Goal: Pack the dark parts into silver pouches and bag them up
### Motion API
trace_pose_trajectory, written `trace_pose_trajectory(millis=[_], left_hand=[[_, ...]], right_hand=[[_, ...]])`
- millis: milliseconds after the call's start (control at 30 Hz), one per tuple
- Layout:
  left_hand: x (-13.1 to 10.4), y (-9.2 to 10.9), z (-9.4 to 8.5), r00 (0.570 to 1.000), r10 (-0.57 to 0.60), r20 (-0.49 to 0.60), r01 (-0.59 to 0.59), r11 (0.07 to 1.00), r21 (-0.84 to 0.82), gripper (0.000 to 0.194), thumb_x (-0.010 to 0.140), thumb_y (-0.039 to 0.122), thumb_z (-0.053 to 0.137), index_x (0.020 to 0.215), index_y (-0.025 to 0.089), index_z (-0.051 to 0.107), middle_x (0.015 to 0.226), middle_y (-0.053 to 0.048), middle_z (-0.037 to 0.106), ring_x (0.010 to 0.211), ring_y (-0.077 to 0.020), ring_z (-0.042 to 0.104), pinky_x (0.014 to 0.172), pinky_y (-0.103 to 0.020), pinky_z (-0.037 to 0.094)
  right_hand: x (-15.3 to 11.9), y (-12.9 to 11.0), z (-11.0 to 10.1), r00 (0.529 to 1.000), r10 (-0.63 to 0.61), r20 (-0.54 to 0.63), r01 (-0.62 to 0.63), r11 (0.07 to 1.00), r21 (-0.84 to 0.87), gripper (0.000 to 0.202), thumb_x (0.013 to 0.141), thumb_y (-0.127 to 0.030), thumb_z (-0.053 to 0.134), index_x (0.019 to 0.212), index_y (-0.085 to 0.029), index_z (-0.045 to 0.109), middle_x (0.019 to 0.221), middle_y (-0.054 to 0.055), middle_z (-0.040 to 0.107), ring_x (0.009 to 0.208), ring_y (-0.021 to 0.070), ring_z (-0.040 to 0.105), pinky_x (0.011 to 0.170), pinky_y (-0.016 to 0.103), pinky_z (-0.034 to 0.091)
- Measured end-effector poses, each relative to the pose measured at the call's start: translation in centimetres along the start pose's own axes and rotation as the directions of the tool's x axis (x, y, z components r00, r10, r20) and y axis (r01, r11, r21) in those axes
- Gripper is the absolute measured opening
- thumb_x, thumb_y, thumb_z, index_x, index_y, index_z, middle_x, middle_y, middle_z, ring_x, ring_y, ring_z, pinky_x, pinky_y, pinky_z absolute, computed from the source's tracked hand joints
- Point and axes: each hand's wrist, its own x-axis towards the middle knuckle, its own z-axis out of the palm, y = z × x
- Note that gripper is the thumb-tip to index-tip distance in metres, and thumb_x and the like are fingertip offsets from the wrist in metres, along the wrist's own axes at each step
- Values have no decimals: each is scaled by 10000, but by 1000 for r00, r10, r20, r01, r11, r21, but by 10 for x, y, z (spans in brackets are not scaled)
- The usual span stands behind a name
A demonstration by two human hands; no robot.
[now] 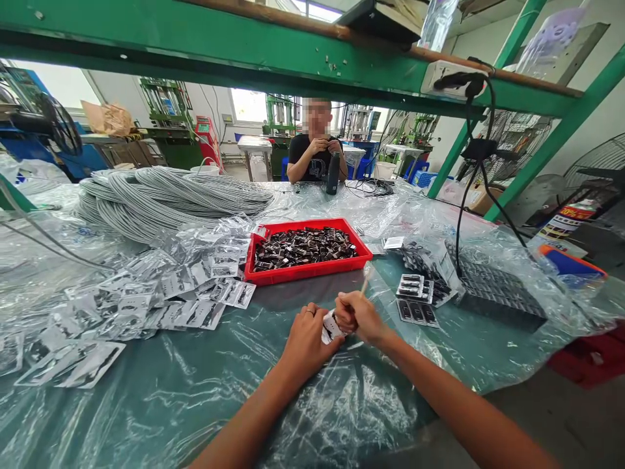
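My left hand (306,342) and right hand (359,316) meet just in front of me, both pinched onto a small packet (331,327) of dark parts in clear film; my right hand also grips a thin stick (364,281) that points up and away. The packet looks light, floppy and slick, so I judge the sealed edges are the safest hold, not the bulging middle. Just beyond my hands sits a red tray (306,273) full of dark connectors. Left of my hands, finished packets (195,286) lie scattered over the plastic-covered surface (205,391); right of them lie black trays (416,301).
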Motion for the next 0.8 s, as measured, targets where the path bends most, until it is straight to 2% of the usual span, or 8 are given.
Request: trace_pose_trajectory(millis=[100, 200, 300, 400, 500, 633, 733, 800], left_hand=[[-2, 3, -2, 999, -41, -34, 37, 994, -102, 384, 694, 275, 715, 1032, 155, 579, 1022, -102, 643, 990, -286, 601, 883, -420, 468], [-3, 0, -12, 983, -184, 3, 171, 907, -385, 488, 652, 266, 713, 1100, 172, 544, 946, -51, 694, 839, -227, 641, 764, -338, 486], [1, -12, -26, 957, -289, -19, 219, 764, -607, 467, 709, 435, 647, 1092, 173, 593, 906, -46, 723, 762, -207, 648, 696, -311, 481], [16, -22, -40, 921, -360, -148, 175, 722, -669, 468, 764, 557, 546, 966, 153, 668, 805, -61, 716, 726, -214, 646, 677, -318, 483], [42, -25, -51, 873, -395, -286, 79, 693, -716, 459, 711, 550, 647, 928, 149, 698, 871, -82, 730, 822, -234, 665, 748, -327, 502], [86, -23, -61, 783, -461, -418, -54, 619, -783, 424, 724, 476, 690, 991, 147, 697, 995, -108, 734, 918, -241, 674, 827, -342, 518], [114, -29, -68, 707, -513, -487, -106, 603, -790, 395, 713, 432, 697, 967, 129, 694, 935, -111, 735, 856, -227, 675, 782, -332, 529], [126, -39, -73, 719, -486, -497, -125, 613, -780, 398, 693, 431, 702, 944, 122, 709, 924, -107, 734, 840, -220, 666, 751, -312, 522]], right_hand=[[-7, -13, -17, 997, 6, -79, -2, 998, 60, 459, 797, -554, 548, 544, -215, 370, 440, -116, 188, 381, 54, 111, 392, 211, 124], [-11, -24, -38, 966, 23, -256, -105, 945, -311, 341, 798, -517, 597, 704, -220, 458, 486, -112, 283, 406, 75, 199, 404, 204, 200], [-17, -26, -47, 929, -187, -320, -173, 546, -820, 213, 749, -299, 676, 909, -188, 590, 681, 7, 558, 615, 175, 535, 589, 303, 463], [-17, -26, -32, 876, -475, -77, 5, 169, -986, 313, 805, -194, 600, 1114, -145, 622, 1077, 149, 610, 1034, 288, 584, 931, 444, 484], [5, -32, 3, 811, -558, 177, 212, -3, -977, 357, 911, -179, 470, 1244, -131, 591, 1211, 166, 570, 1153, 283, 535, 1025, 451, 460], [65, -41, 38, 792, -572, 212, 232, -39, -972, 429, 921, -112, 398, 1314, -33, 549, 1265, 224, 560, 1190, 303, 516, 1057, 452, 439], [109, -43, 43, 781, -615, 109, 208, 92, -974, 397, 941, -130, 392, 1280, -24, 568, 1287, 229, 560, 1212, 295, 512, 1074, 434, 413], [131, -43, 39, 768, -639, 25, 207, 212, -955, 329, 957, -189, 435, 1212, -69, 605, 1230, 203, 598, 1149, 276, 554, 1031, 413, 434]])
